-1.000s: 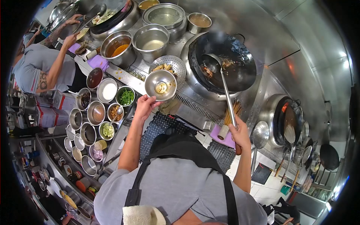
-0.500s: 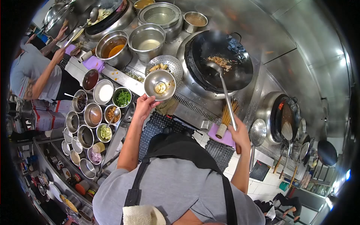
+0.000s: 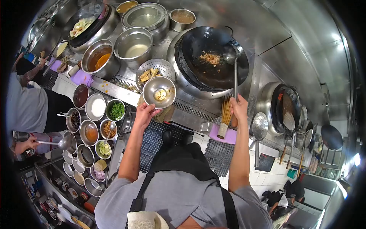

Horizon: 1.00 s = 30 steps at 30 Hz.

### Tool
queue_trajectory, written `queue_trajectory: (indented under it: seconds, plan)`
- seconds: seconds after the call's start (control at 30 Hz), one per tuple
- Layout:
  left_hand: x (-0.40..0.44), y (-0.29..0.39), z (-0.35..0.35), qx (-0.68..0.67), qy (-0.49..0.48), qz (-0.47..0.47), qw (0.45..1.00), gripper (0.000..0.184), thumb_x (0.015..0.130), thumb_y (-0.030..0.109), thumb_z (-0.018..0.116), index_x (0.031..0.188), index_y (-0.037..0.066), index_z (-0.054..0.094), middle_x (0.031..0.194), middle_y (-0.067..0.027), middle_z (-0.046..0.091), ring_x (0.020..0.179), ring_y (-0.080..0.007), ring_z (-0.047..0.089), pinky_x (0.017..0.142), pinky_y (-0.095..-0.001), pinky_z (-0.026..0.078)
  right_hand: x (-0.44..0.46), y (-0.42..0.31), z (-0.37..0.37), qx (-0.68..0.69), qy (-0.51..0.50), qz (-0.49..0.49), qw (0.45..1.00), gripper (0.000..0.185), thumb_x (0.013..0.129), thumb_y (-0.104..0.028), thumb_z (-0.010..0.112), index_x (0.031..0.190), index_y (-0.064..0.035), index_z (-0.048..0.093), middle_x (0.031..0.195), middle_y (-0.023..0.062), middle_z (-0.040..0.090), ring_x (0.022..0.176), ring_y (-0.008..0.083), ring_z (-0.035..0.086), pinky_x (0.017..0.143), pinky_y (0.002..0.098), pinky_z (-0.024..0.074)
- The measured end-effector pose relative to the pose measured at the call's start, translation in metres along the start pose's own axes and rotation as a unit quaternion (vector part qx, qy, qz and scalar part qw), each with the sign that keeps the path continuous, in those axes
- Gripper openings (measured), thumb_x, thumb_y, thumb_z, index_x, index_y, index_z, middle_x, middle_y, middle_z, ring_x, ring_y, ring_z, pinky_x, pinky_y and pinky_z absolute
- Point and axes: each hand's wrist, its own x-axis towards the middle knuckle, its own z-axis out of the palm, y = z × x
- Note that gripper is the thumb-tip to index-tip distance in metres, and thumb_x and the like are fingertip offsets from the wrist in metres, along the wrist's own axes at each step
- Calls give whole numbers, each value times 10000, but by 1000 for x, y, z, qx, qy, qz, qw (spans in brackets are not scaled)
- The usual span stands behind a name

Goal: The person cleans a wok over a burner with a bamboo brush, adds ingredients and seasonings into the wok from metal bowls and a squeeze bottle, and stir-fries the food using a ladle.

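Note:
My left hand [image 3: 146, 114] grips the rim of a small steel bowl [image 3: 167, 86] with a little pale yellow food at its bottom. The bowl is held over the near edge of a perforated strainer [image 3: 167, 68] holding browned pieces. My right hand [image 3: 238, 108] is closed around the handle of a long ladle [image 3: 235, 72]. Its head rests at the right inside of the black wok [image 3: 194, 74], beside browned minced food [image 3: 210, 58]. A bamboo brush [image 3: 225, 114] stands just left of my right hand, on a purple cloth [image 3: 230, 136].
Steel pots of liquid [image 3: 134, 47] stand behind the strainer. Bowls of ingredients, among them chopped greens [image 3: 116, 111], fill the left side. A co-worker [image 3: 28, 105] there holds another ladle [image 3: 66, 141]. A second wok [image 3: 288, 105] and a skimmer [image 3: 260, 126] are at right.
The ladle head has moved to the wok's right side, its handle now more upright. My right hand has risen. The co-worker's ladle has come over to the ingredient bowls.

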Motion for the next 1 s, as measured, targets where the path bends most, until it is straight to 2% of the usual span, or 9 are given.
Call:
queue_trajectory:
  seconds: [0.1, 0.2, 0.23, 0.37, 0.5, 0.7, 0.87, 0.93, 1.0]
  plan:
    - [6, -5, -3, 3, -14, -14, 1000, 148, 948, 3, 591, 1075, -65, 619, 1027, -172, 712, 892, -287, 739, 752, -294, 640, 19, 0, 16, -118, 78, -76, 987, 60, 931, -50, 577, 980, -17, 588, 609, 28, 520, 404, 119, 478, 377, 306, 366]
    - [9, -11, -3, 6, -25, -24, 999, 143, 948, 10, 598, 1075, -49, 626, 1028, -150, 712, 903, -271, 735, 763, -300, 639, 37, 7, 21, -55, 17, -25, 998, 52, 924, -63, 594, 957, -23, 590, 609, 17, 504, 400, 103, 467, 368, 302, 349]
    - [10, -13, -2, 6, -26, -26, 999, 142, 948, 12, 600, 1075, -43, 628, 1027, -142, 713, 904, -264, 733, 766, -302, 639, 41, 12, 15, -101, -19, 10, 995, 212, 902, -102, 628, 1086, 4, 633, 706, 105, 640, 526, 222, 631, 489, 353, 490]
    - [12, -21, -7, -17, -30, -21, 999, 135, 950, 17, 604, 1070, -35, 633, 1027, -130, 711, 879, -242, 728, 771, -301, 639, -7, 5, 4, -346, -73, -179, 918, 590, 858, -158, 662, 1413, -22, 515, 1125, 287, 675, 1075, 446, 652, 930, 432, 505]
    - [-1, -11, -16, -36, -3, 7, 999, 138, 948, 11, 602, 1067, -52, 631, 1013, -140, 711, 853, -239, 730, 757, -297, 641, -87, -39, 2, -435, -33, -75, 896, 568, 861, -128, 644, 1408, -32, 526, 1124, 337, 638, 1056, 489, 623, 925, 488, 484]
    - [-19, -12, -36, -39, 33, 21, 998, 143, 944, 0, 596, 1060, -79, 624, 980, -167, 712, 828, -250, 738, 737, -296, 644, -131, -15, -49, -433, -86, -259, 859, 584, 858, -94, 640, 1416, 15, 505, 996, 213, 731, 805, 332, 723, 726, 400, 537]
    - [-27, -3, -17, -34, 32, 39, 998, 140, 951, 7, 592, 1059, -76, 625, 978, -158, 714, 828, -246, 739, 732, -294, 639, -70, 14, -42, -243, -97, -104, 960, 392, 913, -88, 615, 1288, 16, 567, 691, 31, 586, 495, 94, 519, 443, 260, 406]
    - [-32, 2, -6, -24, 36, 45, 998, 149, 952, 9, 592, 1074, -71, 622, 984, -154, 714, 835, -242, 737, 728, -292, 636, -51, 5, -23, -101, -62, -3, 993, 242, 935, -92, 601, 1160, -4, 606, 634, 21, 541, 449, 88, 483, 393, 268, 368]
    - [-41, 3, -1, -12, 39, 55, 998, 156, 953, 11, 594, 1084, -68, 618, 992, -154, 714, 843, -241, 737, 726, -291, 635, -19, 21, -9, -55, -12, -24, 998, 112, 948, -98, 596, 1037, -31, 583, 605, 11, 504, 417, 88, 450, 368, 276, 348]
